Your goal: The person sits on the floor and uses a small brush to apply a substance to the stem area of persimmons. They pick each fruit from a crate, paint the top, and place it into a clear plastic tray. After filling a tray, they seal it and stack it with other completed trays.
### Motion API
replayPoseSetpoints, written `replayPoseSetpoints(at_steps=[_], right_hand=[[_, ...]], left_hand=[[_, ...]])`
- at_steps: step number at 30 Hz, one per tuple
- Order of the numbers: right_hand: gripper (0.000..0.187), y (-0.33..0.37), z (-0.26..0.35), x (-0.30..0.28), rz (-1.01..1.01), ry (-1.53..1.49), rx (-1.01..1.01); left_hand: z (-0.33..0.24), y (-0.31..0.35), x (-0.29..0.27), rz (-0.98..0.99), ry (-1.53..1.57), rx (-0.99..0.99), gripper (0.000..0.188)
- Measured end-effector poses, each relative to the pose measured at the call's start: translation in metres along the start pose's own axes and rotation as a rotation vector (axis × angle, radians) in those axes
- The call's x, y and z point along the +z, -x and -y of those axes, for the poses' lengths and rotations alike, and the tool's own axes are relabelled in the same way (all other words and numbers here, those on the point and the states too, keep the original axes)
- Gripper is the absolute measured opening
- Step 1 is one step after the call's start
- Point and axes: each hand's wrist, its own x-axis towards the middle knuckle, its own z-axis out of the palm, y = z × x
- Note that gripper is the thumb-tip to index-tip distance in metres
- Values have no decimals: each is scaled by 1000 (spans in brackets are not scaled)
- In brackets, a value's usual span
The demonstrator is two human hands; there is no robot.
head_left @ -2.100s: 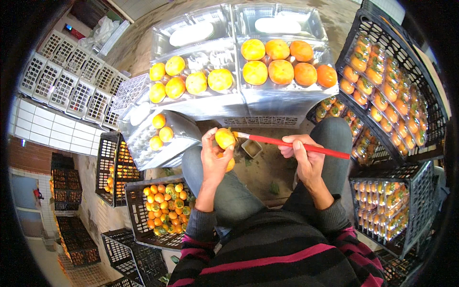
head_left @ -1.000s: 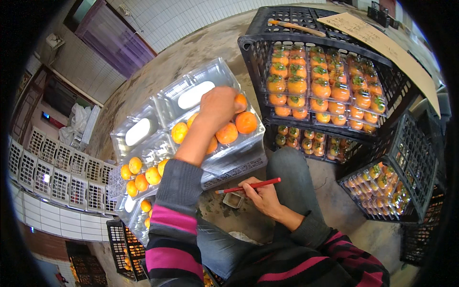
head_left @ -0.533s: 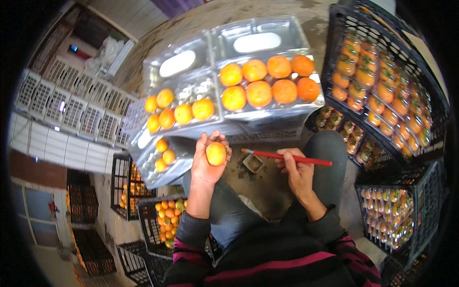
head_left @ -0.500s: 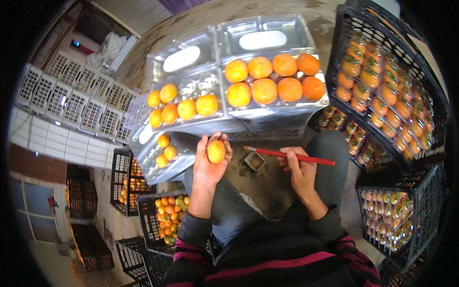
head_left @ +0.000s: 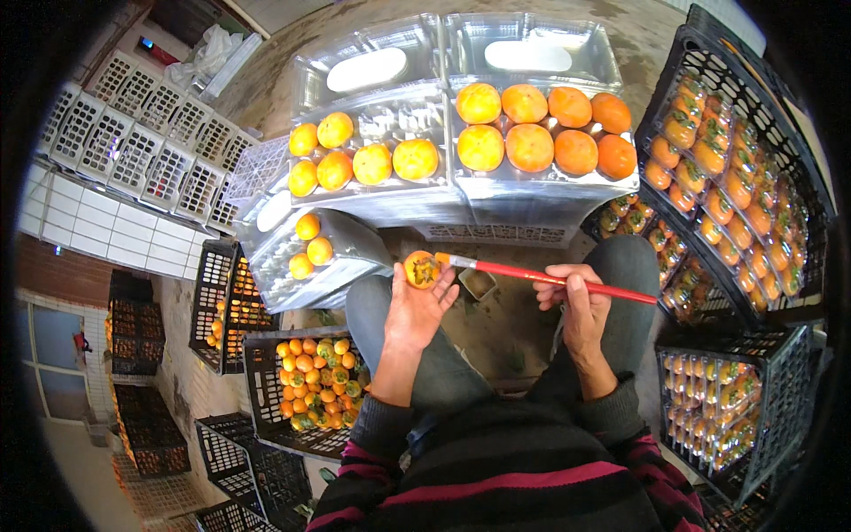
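My left hand (head_left: 413, 324) cradles a persimmon (head_left: 420, 277) at its fingertips, the brown-green calyx facing up. Between the fingers of my right hand (head_left: 578, 315) is a paintbrush (head_left: 523, 272) with a long red handle. Its bristle end points left and reaches the edge of the calyx; whether it touches I cannot tell. Beyond my hands stand stacked clear plastic packs. The right pack (head_left: 546, 186) carries two rows of persimmons, while the left pack (head_left: 399, 124) is partly filled. A third pack (head_left: 341, 253), nearer on the left, has several persimmons along one side.
A small square dish (head_left: 480, 285) rests on the floor between my knees. At my left is a black crate (head_left: 257, 377) of loose persimmons. Black crates (head_left: 678, 84) with packed fruit stand at my right, another (head_left: 784, 399) nearer. White crates (head_left: 133, 146) line the far left.
The persimmon in my left hand has turned so its calyx now shows. The brush has come left to the fruit. The whole view has shifted slightly.
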Motion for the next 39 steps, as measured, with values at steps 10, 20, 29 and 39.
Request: replayPoseSetpoints(at_steps=[10,20,29,39], right_hand=[[21,5,-8,8,188,50,46],[19,5,-6,12,175,159,27],[21,5,-9,12,73,74,1],[23,2,-9,12,89,38,78]], left_hand=[[4,4,-7,-26,-237,95,49],[13,-7,-23,24,-72,244,38],[6,2,-14,43,146,175,44],[3,6,-16,131,-2,174,52]])
